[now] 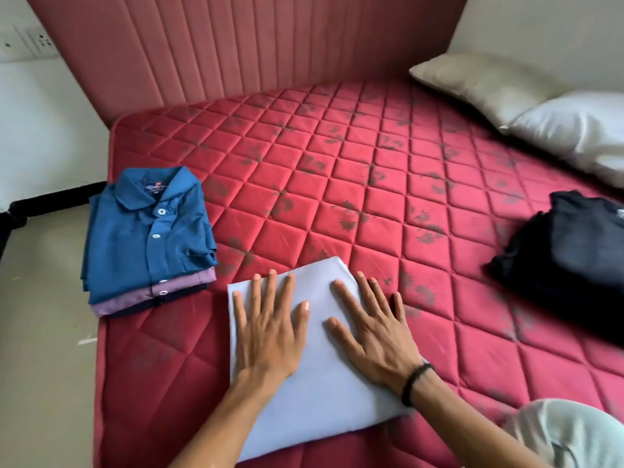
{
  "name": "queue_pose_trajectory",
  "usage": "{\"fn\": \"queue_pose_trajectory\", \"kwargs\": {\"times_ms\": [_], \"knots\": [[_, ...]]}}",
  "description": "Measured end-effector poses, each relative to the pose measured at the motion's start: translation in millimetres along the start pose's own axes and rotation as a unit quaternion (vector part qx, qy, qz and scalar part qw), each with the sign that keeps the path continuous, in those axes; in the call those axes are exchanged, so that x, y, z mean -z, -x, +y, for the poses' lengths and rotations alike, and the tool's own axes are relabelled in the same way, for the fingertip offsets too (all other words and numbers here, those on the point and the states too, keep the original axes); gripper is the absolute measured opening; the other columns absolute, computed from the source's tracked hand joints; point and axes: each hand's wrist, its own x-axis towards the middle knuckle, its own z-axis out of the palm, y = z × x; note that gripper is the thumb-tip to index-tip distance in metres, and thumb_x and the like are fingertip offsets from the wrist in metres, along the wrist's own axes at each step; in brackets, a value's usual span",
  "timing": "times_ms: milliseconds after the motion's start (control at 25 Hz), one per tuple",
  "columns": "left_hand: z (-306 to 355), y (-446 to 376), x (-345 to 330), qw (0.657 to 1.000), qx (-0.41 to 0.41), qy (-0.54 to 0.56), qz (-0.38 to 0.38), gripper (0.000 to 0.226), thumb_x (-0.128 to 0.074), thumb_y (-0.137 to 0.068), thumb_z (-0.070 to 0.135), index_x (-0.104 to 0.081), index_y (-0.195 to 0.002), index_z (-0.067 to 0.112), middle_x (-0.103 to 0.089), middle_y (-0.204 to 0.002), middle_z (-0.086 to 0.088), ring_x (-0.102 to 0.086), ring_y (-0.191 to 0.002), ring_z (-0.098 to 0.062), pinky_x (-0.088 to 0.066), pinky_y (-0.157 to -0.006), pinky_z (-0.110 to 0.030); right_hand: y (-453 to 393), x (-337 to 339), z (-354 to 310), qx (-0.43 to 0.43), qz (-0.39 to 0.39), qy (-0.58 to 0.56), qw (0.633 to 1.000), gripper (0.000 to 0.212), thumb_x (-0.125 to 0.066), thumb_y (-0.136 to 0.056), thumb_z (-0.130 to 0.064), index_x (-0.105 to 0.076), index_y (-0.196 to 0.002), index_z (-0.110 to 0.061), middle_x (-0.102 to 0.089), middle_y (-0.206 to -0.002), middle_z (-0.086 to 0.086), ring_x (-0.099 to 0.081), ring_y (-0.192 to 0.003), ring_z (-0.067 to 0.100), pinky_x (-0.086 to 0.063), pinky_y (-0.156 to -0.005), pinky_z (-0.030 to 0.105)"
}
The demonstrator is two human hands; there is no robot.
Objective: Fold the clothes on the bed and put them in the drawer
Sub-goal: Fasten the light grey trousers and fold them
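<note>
A folded light blue garment (317, 393) lies flat near the front edge of the red quilted mattress (337, 170). My left hand (270, 329) and my right hand (374, 329) both press on it with straight, spread fingers, side by side. To the left, by the mattress edge, a stack of folded shirts (148, 241) has a blue collared shirt on top, a purple one and a dark one beneath. A crumpled dark garment (567, 261) lies at the right side of the bed. No drawer is in view.
A padded red headboard (236, 45) stands at the back. A beige pillow (479, 82) and a white pillow (577, 130) lie at the far right. The floor (44, 332) runs along the bed's left side.
</note>
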Motion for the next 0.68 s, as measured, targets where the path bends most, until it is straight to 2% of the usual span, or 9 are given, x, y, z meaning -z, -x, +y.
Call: {"fn": "queue_pose_trajectory", "kwargs": {"times_ms": [160, 240, 320, 400, 480, 520, 560, 640, 680], "knots": [[-3, 17, 12, 0.993, 0.114, 0.034, 0.006, 0.077, -0.039, -0.094, 0.066, -0.043, -0.155, 0.019, -0.031, -0.163, -0.02, -0.028, -0.149, -0.045, -0.026, -0.111, -0.07, -11, 5, 9, -0.007, 0.007, 0.018, 1.0, 0.072, -0.014, -0.097, -0.08, 0.008, -0.158, -0.051, -0.003, -0.172, -0.006, 0.005, -0.159, 0.022, 0.0, -0.123, 0.062], [-1, 37, 23, 0.982, 0.172, 0.08, 0.018, 0.087, -0.042, -0.09, 0.067, -0.043, -0.152, 0.008, -0.04, -0.148, -0.032, -0.044, -0.127, -0.052, -0.041, -0.098, -0.065, -8, 9, 9, -0.014, -0.004, 0.026, 1.0, 0.072, -0.014, -0.096, -0.08, 0.006, -0.159, -0.049, -0.004, -0.172, -0.002, 0.004, -0.159, 0.027, -0.001, -0.122, 0.065], [-5, 57, 40, 0.956, 0.244, 0.157, -0.039, 0.093, -0.057, -0.087, 0.064, -0.037, -0.153, 0.001, -0.049, -0.132, -0.036, -0.05, -0.114, -0.052, -0.045, -0.094, -0.06, -13, 17, 4, -0.048, -0.034, 0.049, 0.997, 0.074, -0.015, -0.095, -0.08, -0.003, -0.16, -0.047, -0.003, -0.172, 0.006, 0.002, -0.157, 0.036, 0.0, -0.118, 0.07], [-13, 63, 61, 0.886, 0.349, 0.272, -0.14, 0.094, -0.081, -0.078, 0.054, -0.045, -0.146, 0.0, -0.06, -0.129, -0.031, -0.059, -0.116, -0.047, -0.049, -0.099, -0.054, -12, 34, -18, -0.053, -0.013, 0.128, 0.99, 0.071, -0.03, -0.097, -0.072, -0.031, -0.157, -0.034, -0.008, -0.169, 0.017, -0.011, -0.153, 0.047, -0.01, -0.113, 0.071], [-17, 62, 79, 0.759, 0.383, 0.497, -0.174, 0.07, -0.093, -0.069, 0.036, -0.066, -0.121, -0.003, -0.075, -0.106, -0.024, -0.074, -0.092, -0.038, -0.059, -0.087, -0.05, -6, 61, -56, -0.017, -0.017, 0.163, 0.986, 0.06, -0.04, -0.1, -0.062, -0.06, -0.135, -0.017, -0.034, -0.152, 0.022, -0.041, -0.137, 0.044, -0.037, -0.1, 0.054], [-10, 64, 90, 0.704, 0.386, 0.566, -0.187, 0.053, -0.093, -0.069, 0.022, -0.072, -0.11, -0.004, -0.077, -0.097, -0.023, -0.076, -0.082, -0.036, -0.061, -0.082, -0.048, -3, 75, -77, -0.017, -0.066, 0.1, 0.993, 0.065, -0.038, -0.099, -0.067, -0.063, -0.124, -0.012, -0.047, -0.14, 0.02, -0.055, -0.123, 0.042, -0.044, -0.088, 0.046], [0, 65, 103, 0.683, 0.364, 0.605, -0.186, 0.038, -0.091, -0.07, 0.011, -0.075, -0.102, -0.003, -0.077, -0.094, -0.023, -0.076, -0.082, -0.035, -0.061, -0.08, -0.044, 0, 91, -96, -0.053, -0.149, -0.016, 0.987, 0.077, -0.036, -0.094, -0.077, -0.063, -0.12, -0.01, -0.055, -0.131, 0.018, -0.064, -0.106, 0.041, -0.049, -0.077, 0.04], [18, 66, 134, 0.732, 0.265, 0.609, -0.152, 0.018, -0.085, -0.078, 0.002, -0.077, -0.094, 0.004, -0.079, -0.095, -0.015, -0.074, -0.09, -0.028, -0.058, -0.075, -0.028, 4, 128, -132, -0.122, -0.288, -0.246, 0.918, 0.094, -0.046, -0.08, -0.088, -0.06, -0.127, -0.009, -0.056, -0.131, 0.017, -0.067, -0.087, 0.04, -0.058, -0.062, 0.043], [26, 64, 149, 0.759, 0.21, 0.601, -0.134, 0.014, -0.083, -0.082, 0.005, -0.076, -0.094, 0.008, -0.08, -0.092, -0.007, -0.073, -0.092, -0.022, -0.055, -0.072, -0.019, 3, 143, -141, -0.122, -0.303, -0.288, 0.9, 0.085, -0.058, -0.08, -0.081, -0.064, -0.122, -0.008, -0.059, -0.128, 0.016, -0.066, -0.084, 0.037, -0.059, -0.056, 0.045]]}}
